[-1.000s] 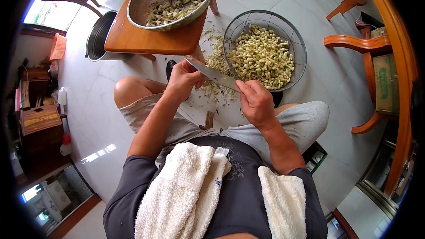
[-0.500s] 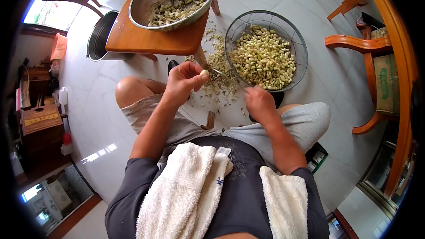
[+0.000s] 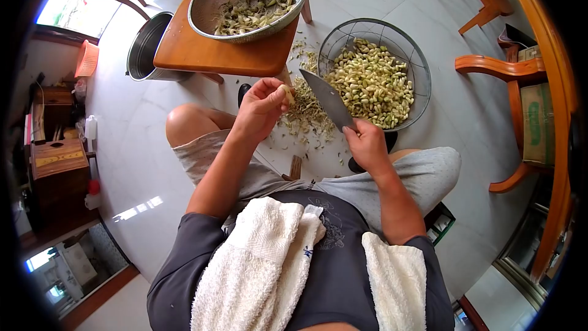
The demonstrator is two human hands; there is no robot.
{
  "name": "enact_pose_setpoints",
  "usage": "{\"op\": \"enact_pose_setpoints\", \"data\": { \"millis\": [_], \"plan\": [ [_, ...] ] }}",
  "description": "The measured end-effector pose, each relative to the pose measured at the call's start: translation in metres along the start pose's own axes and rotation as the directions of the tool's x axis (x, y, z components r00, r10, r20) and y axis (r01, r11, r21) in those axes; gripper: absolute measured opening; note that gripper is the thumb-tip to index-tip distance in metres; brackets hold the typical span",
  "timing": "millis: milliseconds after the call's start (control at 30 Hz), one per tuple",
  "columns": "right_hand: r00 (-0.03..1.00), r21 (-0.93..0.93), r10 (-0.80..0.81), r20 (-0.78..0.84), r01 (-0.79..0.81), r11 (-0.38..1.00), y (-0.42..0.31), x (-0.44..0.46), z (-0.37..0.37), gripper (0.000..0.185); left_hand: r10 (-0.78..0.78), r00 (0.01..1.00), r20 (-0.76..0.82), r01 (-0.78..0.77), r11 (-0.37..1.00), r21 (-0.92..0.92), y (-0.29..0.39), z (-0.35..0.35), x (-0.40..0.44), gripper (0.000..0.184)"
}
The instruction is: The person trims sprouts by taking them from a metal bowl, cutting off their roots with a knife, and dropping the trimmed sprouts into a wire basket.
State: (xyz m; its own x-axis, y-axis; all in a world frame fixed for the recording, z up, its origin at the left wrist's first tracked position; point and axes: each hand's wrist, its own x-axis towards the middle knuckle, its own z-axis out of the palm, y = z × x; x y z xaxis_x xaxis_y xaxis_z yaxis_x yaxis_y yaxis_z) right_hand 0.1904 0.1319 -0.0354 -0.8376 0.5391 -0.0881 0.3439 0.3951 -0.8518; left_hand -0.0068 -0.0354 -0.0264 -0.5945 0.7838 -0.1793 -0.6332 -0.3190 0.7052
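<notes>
My left hand (image 3: 264, 105) pinches a small pale bulb (image 3: 286, 93) between thumb and fingers. In my right hand (image 3: 367, 144) is a knife (image 3: 329, 99) with a broad grey blade, its flat side showing and its tip pointing up and left towards the bulb. Blade and bulb are apart. Beyond the knife, a wire-mesh basket (image 3: 422, 89) on the floor holds a heap of pale, greenish trimmed bulbs (image 3: 373, 83). Dry trimmings (image 3: 306, 107) lie scattered on the floor below my hands.
On a wooden chair (image 3: 226, 60) stands a metal colander (image 3: 300, 6) with untrimmed bulbs (image 3: 257, 11), stalks still on. A metal bucket (image 3: 142, 52) is left of the chair. More wooden furniture (image 3: 502, 68) and a cardboard box (image 3: 536, 124) stand at the right. White towels (image 3: 251, 251) hang over my chest.
The knife has turned from edge-on to flat-side-on, its tip swinging up. My left hand still pinches the bulb, now turned in the fingers. The whole view has shifted slightly.
</notes>
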Motion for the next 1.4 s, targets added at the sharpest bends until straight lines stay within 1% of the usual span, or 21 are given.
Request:
{"op": "enact_pose_setpoints", "data": {
  "millis": [33, 100, 133, 233, 333, 500, 833, 933, 1000, 1033, 1100, 1167, 1200, 1267, 1300, 1333, 1400],
  "plan": [
    [1.0, 0.056, 0.022, -0.002, -0.021, 0.998, -0.002, -0.001, 0.0, 0.014, 0.005, 0.999, -0.041, -0.006, 1.0, -0.021, -0.001, 0.0, 0.001, 0.014],
    [1.0, 0.11, -0.014, -0.027, 0.017, 0.994, -0.013, -0.003, -0.004, 0.014, 0.01, 0.993, -0.121, -0.017, 0.998, -0.058, -0.002, 0.001, 0.002, 0.014],
    [0.999, 0.137, -0.03, -0.042, 0.035, 0.99, -0.018, -0.003, -0.005, 0.014, 0.014, 0.991, -0.133, -0.02, 0.999, -0.043, -0.003, 0.002, 0.003, 0.014],
    [0.979, 0.124, -0.173, -0.106, 0.186, 0.975, -0.021, -0.005, -0.003, 0.013, 0.025, 0.986, -0.166, -0.025, 1.0, 0.002, -0.009, 0.005, 0.005, 0.013],
    [0.974, 0.049, -0.189, -0.124, 0.197, 0.979, -0.024, -0.006, -0.001, 0.015, 0.038, 0.981, -0.191, -0.034, 0.999, 0.025, -0.014, 0.011, 0.006, 0.012],
    [0.975, 0.019, -0.181, -0.127, 0.185, 0.983, -0.021, -0.007, 0.001, 0.016, 0.042, 0.976, -0.213, -0.043, 0.999, 0.004, -0.019, 0.017, 0.007, 0.011],
    [0.966, -0.074, -0.209, -0.151, 0.199, 0.977, -0.028, -0.01, 0.005, 0.014, 0.073, 0.977, -0.2, -0.063, 0.996, 0.056, -0.02, 0.017, 0.004, 0.011],
    [0.983, -0.092, -0.175, -0.054, 0.17, 0.981, -0.017, -0.01, 0.008, 0.011, 0.098, 0.982, -0.162, -0.084, 0.992, 0.095, -0.014, 0.015, -0.001, 0.013],
    [0.99, -0.283, -0.023, 0.137, 0.061, 0.957, 0.008, -0.007, 0.013, 0.01, 0.121, 0.985, -0.123, -0.108, 0.989, 0.106, -0.008, 0.015, -0.003, 0.015],
    [0.974, -0.382, 0.069, 0.216, 0.02, 0.924, 0.016, -0.005, 0.013, 0.01, 0.109, 0.989, -0.095, -0.104, 0.993, 0.062, -0.005, 0.014, -0.002, 0.016],
    [0.97, -0.363, 0.13, 0.204, -0.048, 0.931, 0.016, -0.003, 0.01, 0.013, 0.099, 0.994, -0.036, -0.1, 0.994, -0.031, 0.0, 0.013, 0.002, 0.019],
    [0.96, -0.329, 0.21, 0.187, -0.14, 0.934, 0.005, -0.002, 0.003, 0.014, 0.034, 0.995, -0.092, -0.044, 0.993, -0.109, 0.002, 0.017, 0.007, 0.021],
    [0.964, -0.317, 0.201, 0.174, -0.139, 0.938, 0.005, -0.002, 0.003, 0.015, -0.005, 0.993, -0.119, -0.012, 0.989, -0.144, 0.002, 0.018, 0.009, 0.021],
    [0.973, -0.286, 0.187, 0.133, -0.142, 0.948, 0.006, 0.001, 0.001, 0.016, -0.037, 0.999, -0.033, 0.029, 0.975, -0.221, -0.002, 0.015, 0.014, 0.023],
    [0.971, -0.292, 0.192, 0.141, -0.144, 0.945, 0.006, 0.001, 0.0, 0.016, -0.05, 0.999, 0.015, 0.052, 0.965, -0.259, -0.004, 0.015, 0.018, 0.023],
    [0.97, -0.301, 0.194, 0.148, -0.143, 0.943, 0.007, 0.001, 0.0, 0.015, -0.07, 0.997, 0.038, 0.078, 0.965, -0.251, -0.006, 0.017, 0.02, 0.023],
    [0.968, -0.326, 0.18, 0.176, -0.115, 0.938, 0.009, 0.001, -0.001, 0.015, -0.128, 0.991, -0.032, 0.121, 0.979, -0.164, -0.011, 0.029, 0.031, 0.023]
  ]
}}
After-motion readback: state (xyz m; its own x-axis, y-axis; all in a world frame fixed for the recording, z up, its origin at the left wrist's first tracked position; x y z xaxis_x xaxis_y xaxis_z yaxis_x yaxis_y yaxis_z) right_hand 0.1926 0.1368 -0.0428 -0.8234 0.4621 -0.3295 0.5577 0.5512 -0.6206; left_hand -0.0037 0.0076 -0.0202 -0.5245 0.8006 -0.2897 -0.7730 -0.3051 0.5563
